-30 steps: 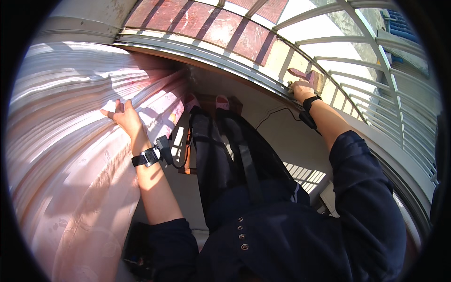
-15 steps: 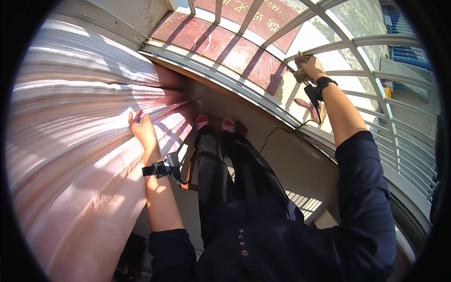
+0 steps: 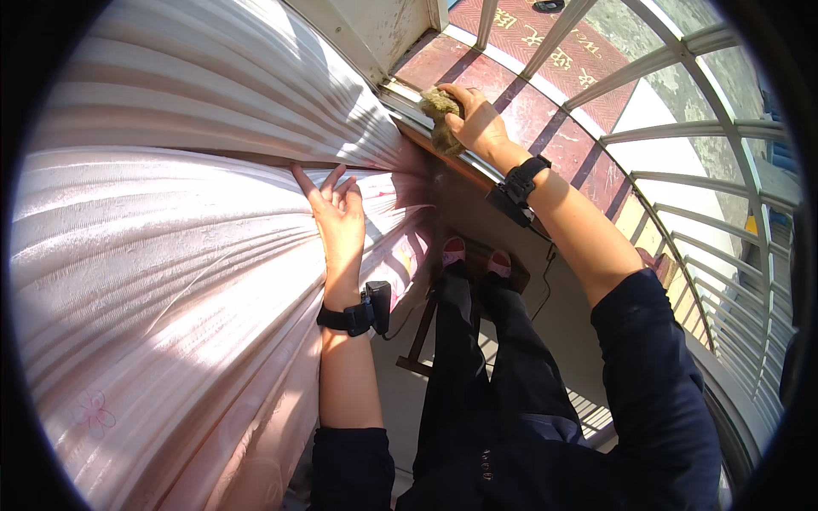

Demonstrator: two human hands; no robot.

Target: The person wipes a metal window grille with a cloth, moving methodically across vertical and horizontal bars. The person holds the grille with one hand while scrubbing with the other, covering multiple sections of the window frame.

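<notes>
A crumpled brownish-green rag (image 3: 442,123) is gripped in my right hand (image 3: 484,129), over the window's sill track (image 3: 405,100) near its far corner. To the left, a pale pink pleated curtain (image 3: 162,221) hangs in long folds. My left hand (image 3: 341,217) rests against it with the fingers spread, the forefinger along a dark gap between folds. Both wrists wear a black strap with a small black device.
Beyond the track lie a reddish stone ledge (image 3: 545,115) and curved white window bars (image 3: 724,81). Outside is a red patterned mat (image 3: 588,55). My feet, in pink shoes (image 3: 454,250), stand on a dark wooden stool (image 3: 415,364) below.
My right hand has carried the rag from the window bars leftward to the sill track's far corner. My left hand has reached up along the curtain, and the view has shifted left.
</notes>
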